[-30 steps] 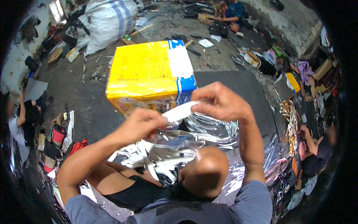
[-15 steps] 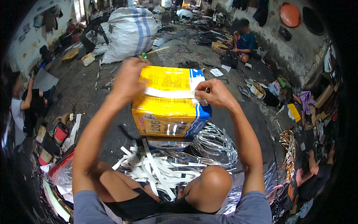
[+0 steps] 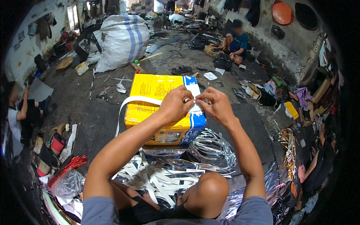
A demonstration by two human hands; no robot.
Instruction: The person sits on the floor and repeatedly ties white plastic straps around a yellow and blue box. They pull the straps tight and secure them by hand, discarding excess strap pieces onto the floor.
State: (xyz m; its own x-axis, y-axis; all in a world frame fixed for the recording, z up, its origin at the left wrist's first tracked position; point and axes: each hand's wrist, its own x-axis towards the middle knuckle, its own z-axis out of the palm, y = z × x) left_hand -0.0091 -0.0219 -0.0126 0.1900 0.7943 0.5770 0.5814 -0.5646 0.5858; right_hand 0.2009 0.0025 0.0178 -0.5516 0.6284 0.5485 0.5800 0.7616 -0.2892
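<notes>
A yellow and blue box (image 3: 150,84) stands in front of me, with a white strip (image 3: 140,99) lying across its top. The strip's far end curls down over the box's left side. My left hand (image 3: 177,103) pinches the strip near the box's right edge. Close beside it, fingertips nearly touching, my right hand (image 3: 214,104) pinches the same strip's end. What exactly lies between the fingertips is small and partly hidden. A white patch (image 3: 194,90) shows on the box's blue side, just behind the hands.
Many loose white strips (image 3: 161,183) lie between my legs, below the box. To their right is a coil of silvery cord (image 3: 213,150). A big white sack (image 3: 122,43) stands at the far left. People sit working around the room, one (image 3: 238,41) at the far right.
My left hand has moved from the box's left side rightward to meet my right hand. The strip's left part now hangs free in a curve. The view has shifted slightly.
</notes>
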